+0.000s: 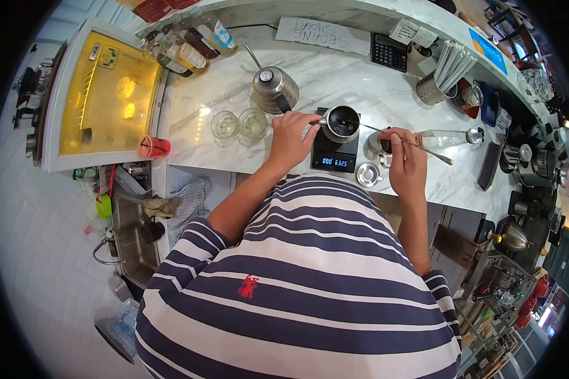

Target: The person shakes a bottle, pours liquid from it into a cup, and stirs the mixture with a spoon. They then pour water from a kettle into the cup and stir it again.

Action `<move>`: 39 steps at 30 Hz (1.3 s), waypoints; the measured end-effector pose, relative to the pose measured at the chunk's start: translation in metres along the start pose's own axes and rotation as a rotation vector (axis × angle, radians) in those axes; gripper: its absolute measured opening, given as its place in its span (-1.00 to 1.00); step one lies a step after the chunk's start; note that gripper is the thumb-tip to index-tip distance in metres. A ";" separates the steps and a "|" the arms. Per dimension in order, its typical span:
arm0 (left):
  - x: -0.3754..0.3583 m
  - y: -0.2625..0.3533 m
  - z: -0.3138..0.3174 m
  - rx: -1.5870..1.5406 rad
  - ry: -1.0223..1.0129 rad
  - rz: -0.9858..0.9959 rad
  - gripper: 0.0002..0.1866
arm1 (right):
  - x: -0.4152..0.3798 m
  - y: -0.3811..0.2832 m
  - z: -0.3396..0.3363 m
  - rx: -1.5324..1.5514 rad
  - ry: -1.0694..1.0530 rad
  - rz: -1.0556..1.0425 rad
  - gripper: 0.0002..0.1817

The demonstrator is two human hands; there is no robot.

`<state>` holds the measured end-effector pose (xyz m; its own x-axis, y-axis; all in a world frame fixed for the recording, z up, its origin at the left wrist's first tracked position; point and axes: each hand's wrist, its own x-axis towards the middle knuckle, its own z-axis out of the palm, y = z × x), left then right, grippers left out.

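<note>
My left hand (293,138) grips the handle of a small metal pitcher (342,139), its fingers closed at the pitcher's left side. Dark liquid shows inside the pitcher, which is over a black digital scale (336,149) with a lit display. Between the fingers of my right hand (405,155) is a long thin metal spoon (431,151); its far end reaches into the pitcher. A gooseneck kettle (275,88) with a dial on its lid stands behind my left hand. Two clear glasses (225,126) are left of that hand. A round metal lid (368,174) lies right of the scale.
A clear bottle (446,138) lies beyond my right hand. Farther back are a metal cup of straws (435,90), a calculator (389,53) and a handwritten sign (323,35). Several bottles (186,50) and a yellow-lit cabinet (104,95) stand left. The sink (136,237) is at lower left.
</note>
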<state>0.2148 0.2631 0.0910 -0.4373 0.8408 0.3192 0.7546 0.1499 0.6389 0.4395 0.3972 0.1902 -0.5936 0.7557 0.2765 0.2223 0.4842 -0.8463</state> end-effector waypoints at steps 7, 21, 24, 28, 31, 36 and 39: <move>0.000 0.003 -0.004 0.003 -0.040 -0.031 -0.78 | 0.002 -0.003 0.007 -0.049 -0.034 0.089 -0.75; 0.001 0.001 -0.004 -0.005 -0.032 -0.024 -0.78 | 0.000 -0.001 0.005 -0.049 0.003 0.090 -0.76; 0.000 0.000 -0.004 -0.006 -0.032 -0.026 -0.77 | -0.003 -0.001 -0.005 -0.075 0.003 0.106 -0.77; 0.002 0.000 -0.003 0.014 -0.032 -0.014 -0.77 | -0.004 0.000 -0.002 -0.079 -0.034 0.031 -0.78; 0.002 -0.002 -0.002 0.025 -0.010 0.011 -0.77 | 0.000 -0.004 0.000 -0.121 -0.049 0.077 -0.78; 0.002 -0.003 -0.002 0.028 0.020 0.028 -0.79 | 0.003 0.000 -0.006 -0.117 0.003 -0.021 -0.79; 0.002 -0.004 -0.001 0.019 0.006 0.017 -0.78 | 0.000 -0.003 -0.005 -0.096 -0.037 0.027 -0.80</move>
<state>0.2101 0.2637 0.0902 -0.4276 0.8399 0.3342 0.7710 0.1458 0.6199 0.4426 0.3974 0.1951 -0.6139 0.7534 0.2355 0.3110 0.5051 -0.8051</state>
